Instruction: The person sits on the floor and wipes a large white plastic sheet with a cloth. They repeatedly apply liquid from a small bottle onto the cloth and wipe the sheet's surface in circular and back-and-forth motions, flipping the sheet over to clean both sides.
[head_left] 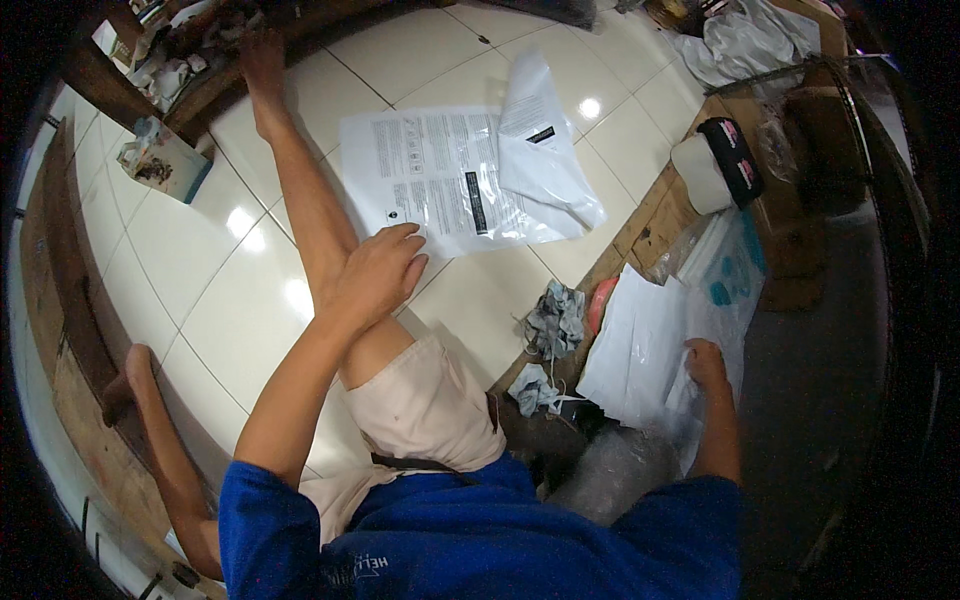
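Observation:
My left hand (385,265) rests over my shin with its fingers loosely apart and nothing in them. Just beyond its fingertips lies a white plastic sheet (440,150) printed with black text, spread on the tiles. Its right end is folded over into a pointed flap (535,150). On my right, my right hand (706,362) is closed at the edge of some white sheets (635,345); its curled fingers seem to pinch that edge, though the fingertips are partly hidden. Clear plastic wrap (615,475) bunches below these sheets, close to my lap.
Crumpled grey cloths (555,318) lie left of the white sheets. A black-and-cream pouch (718,165) sits on the wooden board (648,228) farther off. At the left stands a stained open container (165,162) beside a wooden frame (190,105). My legs stretch across the tiled floor (200,265).

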